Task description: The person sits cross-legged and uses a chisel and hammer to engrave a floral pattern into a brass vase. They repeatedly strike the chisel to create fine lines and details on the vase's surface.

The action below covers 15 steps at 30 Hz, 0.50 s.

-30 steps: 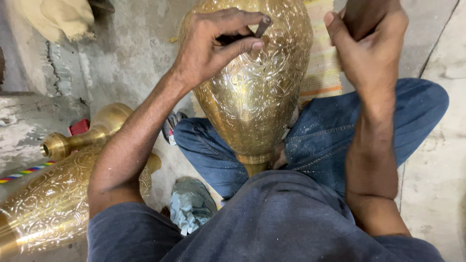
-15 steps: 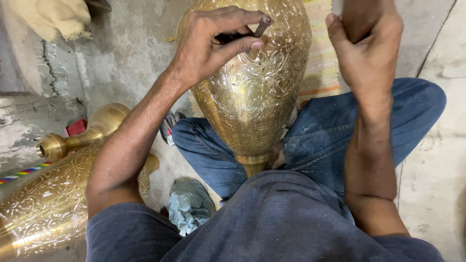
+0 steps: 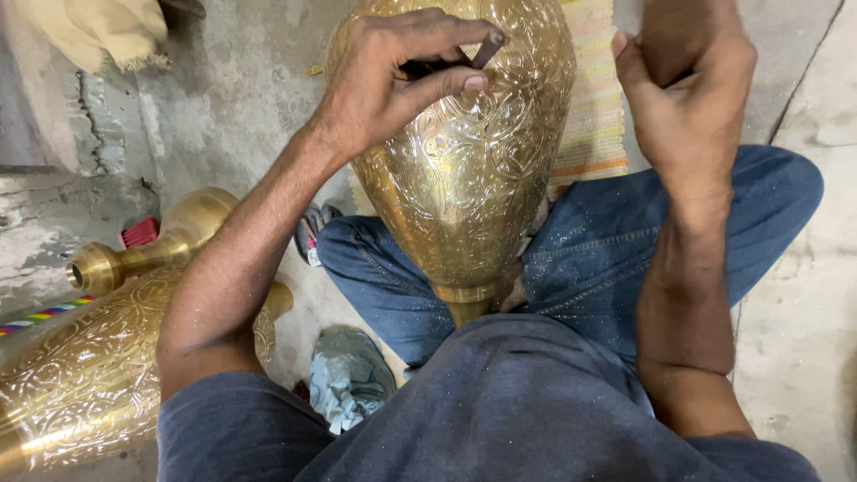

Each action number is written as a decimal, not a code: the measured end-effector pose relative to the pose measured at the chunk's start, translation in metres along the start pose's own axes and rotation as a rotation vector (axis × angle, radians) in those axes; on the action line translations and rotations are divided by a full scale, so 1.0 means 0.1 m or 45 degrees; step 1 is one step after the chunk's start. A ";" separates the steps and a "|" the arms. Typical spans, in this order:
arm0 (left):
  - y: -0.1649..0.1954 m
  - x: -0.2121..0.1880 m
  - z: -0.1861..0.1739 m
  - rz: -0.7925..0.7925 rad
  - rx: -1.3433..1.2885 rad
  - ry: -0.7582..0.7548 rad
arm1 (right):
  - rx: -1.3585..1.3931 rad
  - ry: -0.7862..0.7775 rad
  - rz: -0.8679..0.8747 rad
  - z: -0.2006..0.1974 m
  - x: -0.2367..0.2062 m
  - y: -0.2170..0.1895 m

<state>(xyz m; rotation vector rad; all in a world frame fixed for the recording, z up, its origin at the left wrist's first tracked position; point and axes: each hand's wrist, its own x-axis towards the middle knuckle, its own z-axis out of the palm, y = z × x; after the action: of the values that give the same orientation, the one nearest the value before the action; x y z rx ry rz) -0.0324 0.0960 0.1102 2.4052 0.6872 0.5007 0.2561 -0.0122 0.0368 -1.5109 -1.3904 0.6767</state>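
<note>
A large engraved brass vase [image 3: 473, 178] rests between my crossed legs in blue jeans, its narrow neck pointing toward my body. My left hand [image 3: 393, 76] lies on the vase's upper left side and pinches a small dark metal chisel [image 3: 486, 49] against the brass. My right hand [image 3: 683, 89] is raised at the upper right, its fingers closed around a dark handle that runs out of the top of the view; its head is hidden.
A second engraved brass vase [image 3: 98, 375] lies on its side at the lower left. A crumpled grey-blue cloth [image 3: 348, 379] sits on the concrete floor by my knee. A striped woven mat [image 3: 594, 98] lies behind the vase. A red brush [image 3: 138, 234] is at the left.
My right hand has shifted slightly. The left hand and the chisel stay on the vase in nearly the same place.
</note>
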 end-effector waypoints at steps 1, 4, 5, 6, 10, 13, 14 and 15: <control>0.00 0.00 0.01 -0.026 0.006 0.001 | 0.328 -0.059 0.287 -0.02 -0.01 -0.02; -0.01 0.00 0.04 0.008 0.074 0.031 | -0.767 -0.089 -0.510 -0.02 -0.04 -0.02; -0.01 0.00 0.04 0.037 0.105 0.045 | -0.523 -0.042 -0.521 0.00 -0.04 0.01; -0.01 -0.01 0.04 0.032 0.082 0.032 | -0.280 0.000 -0.525 0.02 -0.05 0.04; -0.01 -0.02 0.02 0.005 0.063 0.004 | -0.241 -0.078 -0.262 0.09 -0.05 0.20; -0.01 -0.01 0.01 0.014 0.066 0.001 | -0.432 0.027 -0.401 0.11 -0.04 0.21; 0.00 -0.01 0.01 0.023 0.065 0.006 | -0.363 0.053 -0.389 0.09 -0.04 0.18; 0.00 0.00 0.00 0.004 0.027 -0.002 | -0.070 0.024 -0.209 0.10 -0.03 0.15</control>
<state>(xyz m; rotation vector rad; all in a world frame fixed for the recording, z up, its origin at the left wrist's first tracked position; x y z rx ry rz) -0.0326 0.0956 0.1097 2.4263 0.6914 0.4952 0.2534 -0.0117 0.0191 -1.4237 -1.5101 0.5249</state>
